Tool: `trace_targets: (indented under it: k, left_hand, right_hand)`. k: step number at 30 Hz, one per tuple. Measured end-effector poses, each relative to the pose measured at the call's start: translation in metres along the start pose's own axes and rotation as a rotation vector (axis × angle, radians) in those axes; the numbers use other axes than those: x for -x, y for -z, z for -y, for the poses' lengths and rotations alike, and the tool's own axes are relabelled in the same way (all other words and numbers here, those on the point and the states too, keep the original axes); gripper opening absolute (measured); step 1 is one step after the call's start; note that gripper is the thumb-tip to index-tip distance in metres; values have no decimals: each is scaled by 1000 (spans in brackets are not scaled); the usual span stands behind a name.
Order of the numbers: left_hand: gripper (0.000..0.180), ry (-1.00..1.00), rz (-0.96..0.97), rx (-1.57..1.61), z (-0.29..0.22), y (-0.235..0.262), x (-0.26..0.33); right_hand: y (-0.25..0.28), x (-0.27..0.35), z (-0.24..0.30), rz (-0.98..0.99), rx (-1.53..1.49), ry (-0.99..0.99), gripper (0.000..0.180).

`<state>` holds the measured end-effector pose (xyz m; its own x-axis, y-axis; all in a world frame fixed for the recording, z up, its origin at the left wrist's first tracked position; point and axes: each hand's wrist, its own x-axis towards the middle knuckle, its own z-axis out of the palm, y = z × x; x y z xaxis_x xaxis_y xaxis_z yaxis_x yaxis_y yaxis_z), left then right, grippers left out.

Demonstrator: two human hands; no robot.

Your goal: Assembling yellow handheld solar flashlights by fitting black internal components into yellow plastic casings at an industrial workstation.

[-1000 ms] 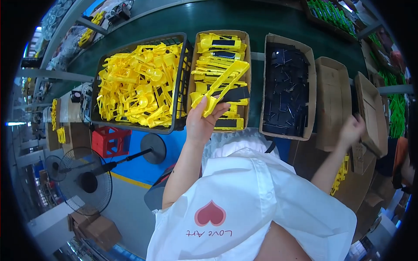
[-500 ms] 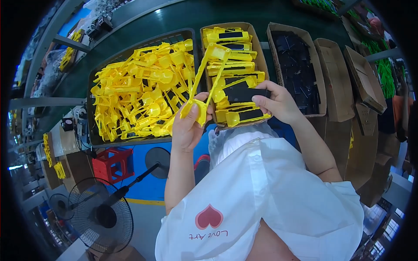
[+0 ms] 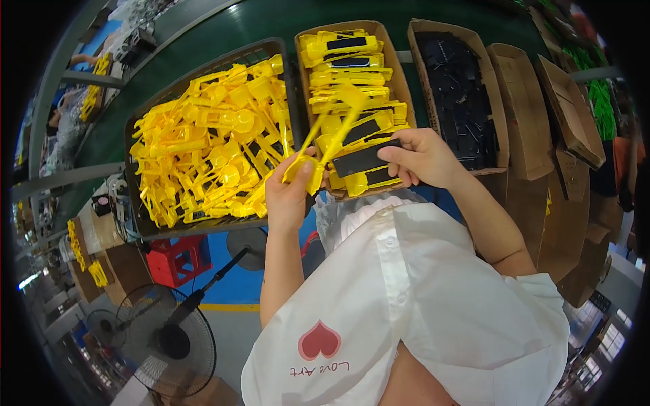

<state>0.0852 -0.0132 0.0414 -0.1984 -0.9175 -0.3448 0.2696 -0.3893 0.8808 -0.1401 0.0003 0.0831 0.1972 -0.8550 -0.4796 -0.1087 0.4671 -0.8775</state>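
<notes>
My left hand [image 3: 287, 196] is closed on the lower end of a yellow plastic frame [image 3: 351, 97], whose two long bars rise away from me, blurred by motion. Between thumb and fingers, my right hand [image 3: 425, 159] grips one end of a flat black strip [image 3: 364, 158]. The strip's free end points left, close to the frame's bars; whether they touch I cannot tell. Both hands are over the near part of a cardboard box [image 3: 401, 81] filled with yellow frames, several with black strips in them. To the left stands a dark plastic basket [image 3: 292, 74] heaped with loose yellow parts.
Right of the middle box is a cardboard box [image 3: 500, 115] of black strips, then further cardboard boxes [image 3: 525, 115]. They rest on a green surface [image 3: 271, 24]. Below left are a red stool [image 3: 177, 260] and a standing fan [image 3: 172, 342].
The black strip has moved left and tilted, its free end now nearer the yellow frame. My left hand keeps hold of the frame, which has swung slightly. The whole view has shifted a little.
</notes>
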Motion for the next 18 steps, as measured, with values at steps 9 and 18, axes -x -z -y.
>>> trace_targets:
  k: [9, 18]
  left_hand:
    - [20, 163, 198, -294, -5, 4, -10]
    - [18, 165, 188, -319, 7, 2, -20]
  right_hand:
    - [1, -9, 4, 27, 165, -73, 18]
    - [-6, -23, -1, -98, 368, -155, 28]
